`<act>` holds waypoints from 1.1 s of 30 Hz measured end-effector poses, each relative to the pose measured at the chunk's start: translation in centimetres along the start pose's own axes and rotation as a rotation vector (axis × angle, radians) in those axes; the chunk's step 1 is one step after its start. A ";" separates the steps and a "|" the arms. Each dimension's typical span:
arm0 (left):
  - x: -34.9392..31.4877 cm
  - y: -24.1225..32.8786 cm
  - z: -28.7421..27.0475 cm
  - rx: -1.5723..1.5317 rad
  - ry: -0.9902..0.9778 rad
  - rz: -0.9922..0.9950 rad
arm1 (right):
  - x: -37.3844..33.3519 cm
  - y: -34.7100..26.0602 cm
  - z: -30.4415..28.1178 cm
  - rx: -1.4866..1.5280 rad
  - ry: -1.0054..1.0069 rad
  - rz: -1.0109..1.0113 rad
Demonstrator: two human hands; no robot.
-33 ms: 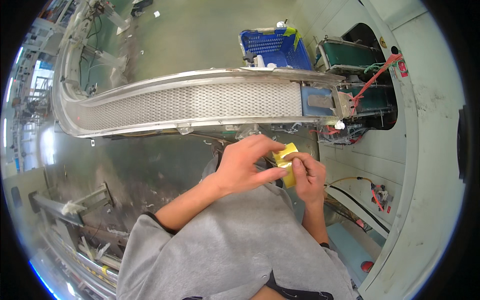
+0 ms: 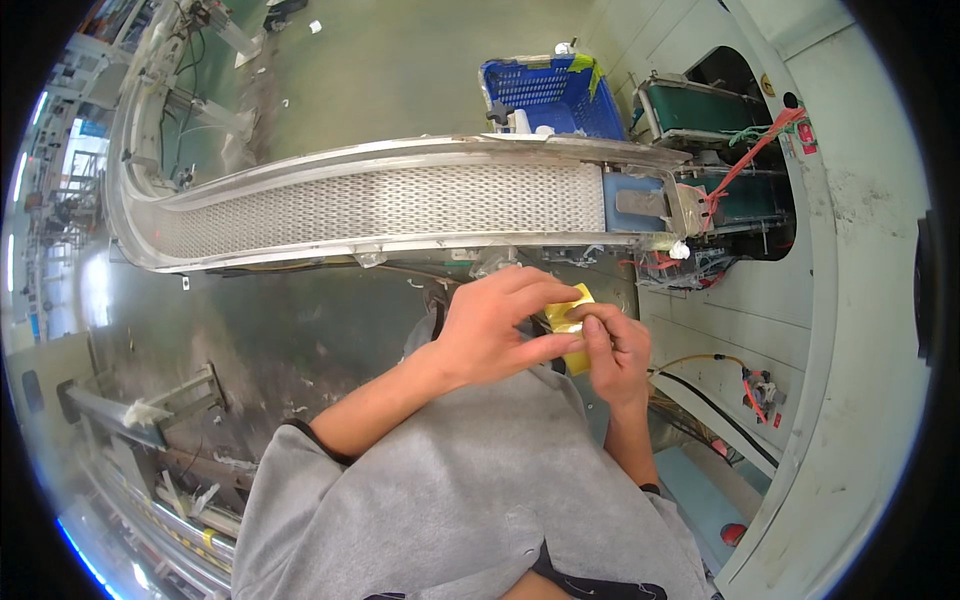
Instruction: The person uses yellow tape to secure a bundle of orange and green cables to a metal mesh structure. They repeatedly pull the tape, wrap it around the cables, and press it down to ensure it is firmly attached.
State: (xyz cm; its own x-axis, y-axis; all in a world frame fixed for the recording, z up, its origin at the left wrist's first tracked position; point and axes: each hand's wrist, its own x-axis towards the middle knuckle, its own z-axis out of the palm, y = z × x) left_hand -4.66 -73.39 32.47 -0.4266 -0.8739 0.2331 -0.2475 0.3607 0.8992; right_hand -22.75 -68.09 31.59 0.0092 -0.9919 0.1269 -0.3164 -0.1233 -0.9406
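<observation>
A small, shiny yellow packet point(image 2: 578, 361) is held up in front of my body, just on the near side of the conveyor. My left hand point(image 2: 487, 328) reaches across from the left, its index finger on the packet's upper part and its thumb lower down on the face. On the right edge, my right hand point(image 2: 617, 352) pinches the packet between thumb and bent fingers. The two hands cover much of the packet, so its full shape is hidden.
A curved conveyor point(image 2: 400, 205) with a pale textured belt runs across ahead of me. Behind it stands a blue plastic crate point(image 2: 600, 115). To the right, a pale green machine wall point(image 2: 850, 260) has an opening with dark green belts point(image 2: 695, 108). Cables point(image 2: 715, 400) hang low beside me.
My left index finger and thumb have shifted slightly to the right over the packet. The right hand and the packet look almost unmoved.
</observation>
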 end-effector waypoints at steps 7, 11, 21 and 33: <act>0.0 -1.2 1.9 0.252 0.213 0.336 | 0.1 0.1 -0.8 0.021 -0.127 0.171; 0.1 -1.2 2.0 0.203 0.242 0.248 | 0.0 -0.8 0.5 0.145 -0.147 0.222; -1.4 -2.0 1.0 -0.070 0.344 -0.107 | 0.5 -1.9 0.7 0.099 -0.133 0.363; -2.3 -2.2 -1.1 0.015 0.349 -0.135 | 2.1 -3.1 1.9 -0.202 -0.263 0.151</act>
State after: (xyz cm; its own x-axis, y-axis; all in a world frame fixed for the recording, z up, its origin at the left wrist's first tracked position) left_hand -2.23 -72.54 30.39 -0.0674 -0.9714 0.2277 -0.2954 0.2374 0.9254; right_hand -19.93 -69.90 34.16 0.1834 -0.9758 -0.1193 -0.5137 0.0083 -0.8579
